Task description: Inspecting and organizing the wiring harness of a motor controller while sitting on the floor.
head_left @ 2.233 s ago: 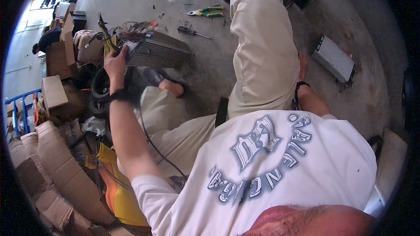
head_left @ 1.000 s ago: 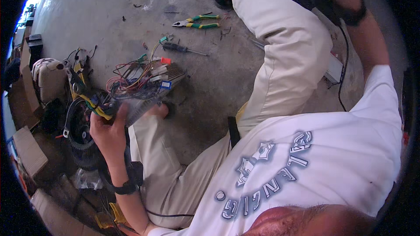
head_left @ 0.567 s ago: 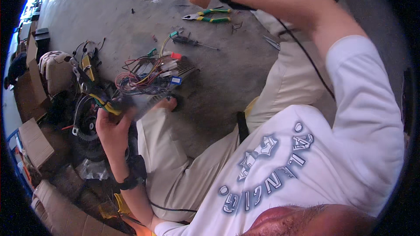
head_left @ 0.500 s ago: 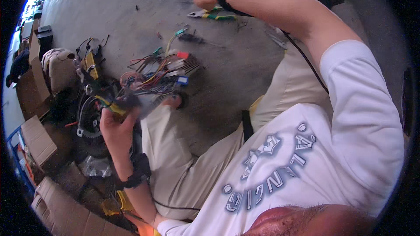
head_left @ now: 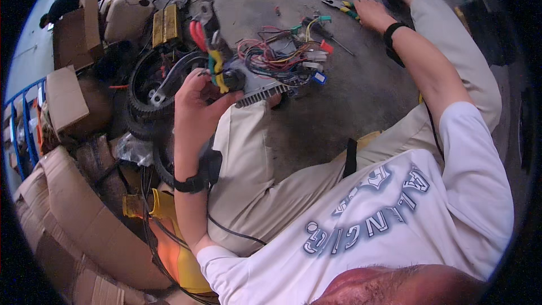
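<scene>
My left hand (head_left: pixel 197 104) is closed in a pinch on a bundle of thick wires (head_left: pixel 216 65), yellow, green and blue, with red ends sticking up above it. The wires stand beside a finned metal box (head_left: pixel 265 95), next to my bent left knee. A tangle of thin coloured wires (head_left: pixel 271 59) with white, red, green and blue plugs lies over that box. Farther off to the right, my right hand (head_left: pixel 372 14) is closed around the handles of combination pliers (head_left: pixel 340 5) with green and yellow grips, down at the floor. Their jaws point left.
A screwdriver (head_left: pixel 341 45) lies on the concrete floor near the wire tangle. To the left are a wheel with a black tyre (head_left: pixel 135 90), a yellow box (head_left: pixel 165 25), a beige helmet-like shell (head_left: pixel 124 14) and cardboard boxes (head_left: pixel 68 99). Black cables (head_left: pixel 148 203) run beside my left arm.
My right hand has come down from above the floor onto the pliers. The left hand still holds the wires. The whole view has shifted, bringing my right foot into sight.
</scene>
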Motion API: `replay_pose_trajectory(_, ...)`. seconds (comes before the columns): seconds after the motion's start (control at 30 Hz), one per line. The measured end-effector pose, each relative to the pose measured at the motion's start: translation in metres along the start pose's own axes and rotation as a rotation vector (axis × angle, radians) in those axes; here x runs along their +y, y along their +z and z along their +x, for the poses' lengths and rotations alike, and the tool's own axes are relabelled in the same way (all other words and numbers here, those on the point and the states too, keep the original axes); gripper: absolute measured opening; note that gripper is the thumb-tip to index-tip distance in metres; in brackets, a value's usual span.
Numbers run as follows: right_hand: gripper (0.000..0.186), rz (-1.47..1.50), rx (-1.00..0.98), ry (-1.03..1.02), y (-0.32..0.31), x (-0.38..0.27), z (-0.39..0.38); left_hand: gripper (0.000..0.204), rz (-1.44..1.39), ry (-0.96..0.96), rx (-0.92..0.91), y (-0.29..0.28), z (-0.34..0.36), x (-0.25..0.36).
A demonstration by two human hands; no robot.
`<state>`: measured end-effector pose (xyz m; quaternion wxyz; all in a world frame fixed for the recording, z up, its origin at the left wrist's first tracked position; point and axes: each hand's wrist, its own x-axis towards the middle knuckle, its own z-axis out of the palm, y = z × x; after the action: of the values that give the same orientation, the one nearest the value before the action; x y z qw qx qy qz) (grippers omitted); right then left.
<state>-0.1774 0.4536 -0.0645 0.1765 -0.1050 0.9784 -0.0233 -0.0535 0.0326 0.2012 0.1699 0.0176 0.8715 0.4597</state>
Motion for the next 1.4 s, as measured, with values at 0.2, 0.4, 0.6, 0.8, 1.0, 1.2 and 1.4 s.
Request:
replay_pose_trajectory(0.2,0.048,0.064,-0.126,0.017,-0.003,-0.009,-0.001,0.053,0.126,0.050,-0.018,-0.002,-0.003,-0.005)
replay_pose_trajectory(0.4,0.030,0.081,-0.077,0.001,0.014,-0.003,0.001,0.047,0.115,0.233,0.044,0.003,0.002,-0.009)
replay_pose_trajectory(0.6,0.025,0.231,0.000,-0.015,-0.033,-0.039,0.034,0.050,0.180,0.240,0.050,0.005,0.001,-0.007)
replay_pose_trajectory(0.8,0.036,0.750,-0.022,-0.376,-0.142,-0.087,0.033,0.053,0.231,0.280,0.041,0.005,0.000,-0.006)
replay_pose_trajectory(1.0,0.039,1.272,0.016,-0.514,-0.199,-0.117,-0.039,0.051,0.299,0.314,0.039,0.008,-0.001,-0.002)
replay_pose_trajectory(1.2,0.046,1.333,0.262,-0.507,-0.170,-0.137,-0.102,0.046,0.155,0.241,0.063,0.014,0.000,-0.003)
replay_pose_trajectory(1.4,0.078,1.014,0.437,-0.646,-0.160,-0.146,-0.123,0.035,0.249,0.331,0.059,0.013,0.000,0.001)
